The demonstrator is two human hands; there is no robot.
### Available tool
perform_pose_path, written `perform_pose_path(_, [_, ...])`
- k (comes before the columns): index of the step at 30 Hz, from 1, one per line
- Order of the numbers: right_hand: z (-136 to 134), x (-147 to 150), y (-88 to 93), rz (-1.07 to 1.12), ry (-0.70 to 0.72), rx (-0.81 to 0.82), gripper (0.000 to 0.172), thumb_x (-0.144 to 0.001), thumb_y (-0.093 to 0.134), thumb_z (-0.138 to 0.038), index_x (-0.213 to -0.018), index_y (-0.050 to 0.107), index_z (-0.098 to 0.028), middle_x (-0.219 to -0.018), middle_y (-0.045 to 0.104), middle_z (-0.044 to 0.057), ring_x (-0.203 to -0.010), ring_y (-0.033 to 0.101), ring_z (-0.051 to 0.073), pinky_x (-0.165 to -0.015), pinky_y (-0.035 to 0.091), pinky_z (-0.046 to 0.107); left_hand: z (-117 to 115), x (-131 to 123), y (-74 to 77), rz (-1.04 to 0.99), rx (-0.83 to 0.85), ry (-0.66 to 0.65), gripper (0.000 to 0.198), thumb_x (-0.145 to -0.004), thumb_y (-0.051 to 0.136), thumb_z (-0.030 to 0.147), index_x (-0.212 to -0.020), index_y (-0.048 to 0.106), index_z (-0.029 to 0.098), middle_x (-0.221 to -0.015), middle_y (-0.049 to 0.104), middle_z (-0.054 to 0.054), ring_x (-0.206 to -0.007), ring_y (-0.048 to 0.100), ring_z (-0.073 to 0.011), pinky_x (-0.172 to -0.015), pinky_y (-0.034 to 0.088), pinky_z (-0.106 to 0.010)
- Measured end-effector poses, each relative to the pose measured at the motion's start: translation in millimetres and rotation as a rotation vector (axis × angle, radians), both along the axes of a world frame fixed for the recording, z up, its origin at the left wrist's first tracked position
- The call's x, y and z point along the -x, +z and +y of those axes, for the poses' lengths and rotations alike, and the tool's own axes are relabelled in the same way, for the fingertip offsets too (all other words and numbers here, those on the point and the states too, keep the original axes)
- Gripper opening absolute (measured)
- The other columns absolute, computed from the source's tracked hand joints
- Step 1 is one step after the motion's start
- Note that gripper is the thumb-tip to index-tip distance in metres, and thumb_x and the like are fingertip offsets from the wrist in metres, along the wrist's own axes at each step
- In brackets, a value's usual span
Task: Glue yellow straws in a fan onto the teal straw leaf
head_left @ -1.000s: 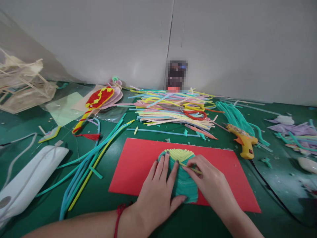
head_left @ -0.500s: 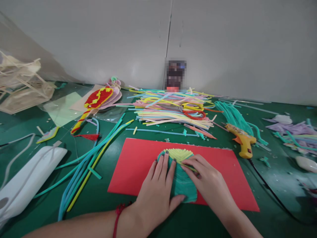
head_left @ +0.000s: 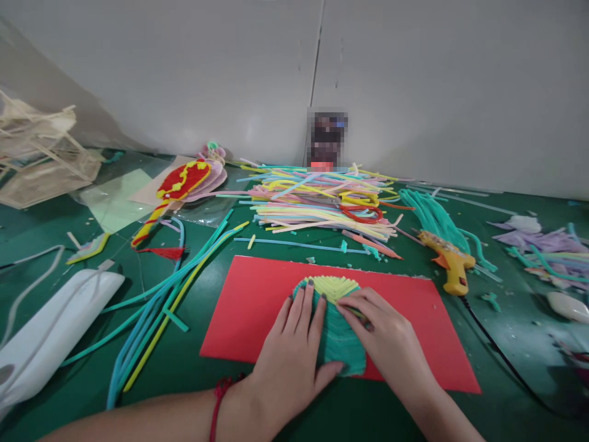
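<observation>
left hand (head_left: 294,362): grip open, palm and fingers flat on the teal half of the fan-shaped strip piece (head_left: 338,347), fingertips at the seam where the teal rows meet the yellow rows. this placement matches the view one second ago.

right hand (head_left: 386,347): fingertips low on the right edge of the same piece, over a thin yellow strip (head_left: 353,310). one second ago the free end of this strip stuck out to the right of the fingers; now only a short length shows beneath them, and the hand sits slightly further left and flatter. whether the grip pinches the strip or only presses it down cannot be told.

judgement: the strip has gone from held to laid against the yellow rows – the work is at the seating stage, with both hands steadying the piece.

location: the piece lies on a red sheet (head_left: 248,307) on the green counter (head_left: 138,399), near the sheet's middle.

surroundings – a yellow glue gun (head_left: 451,267) lies right of the sheet, a pile of coloured strips (head_left: 317,205) behind it, long teal strips (head_left: 156,307) to the left.
</observation>
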State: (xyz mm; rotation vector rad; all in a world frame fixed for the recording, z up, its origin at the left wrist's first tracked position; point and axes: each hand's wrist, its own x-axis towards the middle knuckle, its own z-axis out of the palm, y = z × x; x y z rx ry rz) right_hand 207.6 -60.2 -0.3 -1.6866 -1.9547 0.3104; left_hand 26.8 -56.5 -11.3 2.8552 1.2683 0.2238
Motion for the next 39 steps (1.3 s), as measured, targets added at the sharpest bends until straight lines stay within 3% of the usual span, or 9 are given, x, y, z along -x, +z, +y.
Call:
perform_pose_path(8, [-0.3,0.3,-0.6,0.017,-0.007,-0.008,0.023,-0.093,0.045,-0.027,-0.088,0.068,-0.024,-0.086,0.069,0.002,-0.078,0.067,0.014,-0.068,0.053,0.022,0.2,-1.5,1.0,-0.005,-0.022,0.006,0.074,-0.090,0.025,0.063,-0.135,0.047,0.008,-0.140,0.046,-0.021,-0.128,0.045,-0.0326,-0.101,0.035,-0.043])
perform_pose_path(18, [1.4,-1.0,-0.3,-0.016,0.029,-0.038,0.026,-0.094,0.044,-0.025,-0.088,0.069,-0.021,-0.087,0.070,0.003,-0.082,0.066,0.015,-0.072,0.054,0.024,1.0,-1.3,2.1,0.008,0.005,0.007,0.074,-0.090,0.026,0.063,-0.136,0.045,0.008,-0.142,0.044,-0.021,-0.129,0.042,-0.0320,-0.102,0.033,-0.043])
perform_pose_path(29, [13.5,-9.9,0.5,-0.102,0.253,-0.254,0.032,-0.097,0.037,-0.023,-0.086,0.067,-0.018,-0.083,0.070,0.003,-0.076,0.062,0.015,-0.071,0.044,0.030,4.3,-2.8,4.6,-0.009,0.035,0.007,0.075,-0.089,0.026,0.065,-0.135,0.048,0.009,-0.140,0.046,-0.021,-0.127,0.045,-0.0328,-0.100,0.037,-0.045])
perform_pose_path(39, [27.3,-19.7,-5.0,-0.081,0.396,-0.296,0.020,-0.093,0.046,-0.017,-0.086,0.065,-0.019,-0.084,0.070,0.001,-0.081,0.060,0.015,-0.081,0.040,0.032,1.9,-3.7,2.6,-0.049,-0.061,0.017,0.070,-0.090,0.029,0.062,-0.131,0.052,0.010,-0.136,0.050,-0.021,-0.122,0.051,-0.0330,-0.098,0.039,-0.044])
